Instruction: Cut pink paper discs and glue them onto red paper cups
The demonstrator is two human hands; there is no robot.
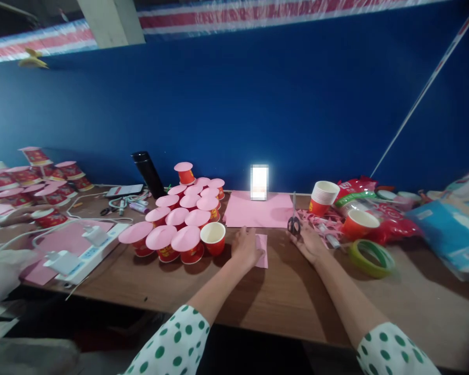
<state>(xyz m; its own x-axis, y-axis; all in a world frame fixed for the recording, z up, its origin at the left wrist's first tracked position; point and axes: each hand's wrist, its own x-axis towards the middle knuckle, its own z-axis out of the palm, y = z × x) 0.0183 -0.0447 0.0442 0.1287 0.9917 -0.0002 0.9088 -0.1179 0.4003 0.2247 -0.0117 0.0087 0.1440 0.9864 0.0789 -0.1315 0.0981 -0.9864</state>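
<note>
Polka-dotted sleeves (177, 338) fill the bottom of the frame, and the two bare hands beyond them are apart. Near the centre, the left hand (245, 249) rests on a small pink paper piece (262, 252) lying on the brown table (273, 307); whether its fingers pinch the paper, I cannot tell. Right of centre, the right hand (307, 242) has its fingers at the handles of upright-pointing scissors (294, 225), and its grip is unclear. Larger pink paper (242, 211) lies just above both hands. Left of centre stand red cups topped with pink discs (176, 216), an uncovered cup (213, 239) beside them. A cup stack (323, 200) and a green tape roll (354, 252) sit right of the scissors. At the far left, a co-worker's hand (17, 216) touches another red cup (49, 217).
</note>
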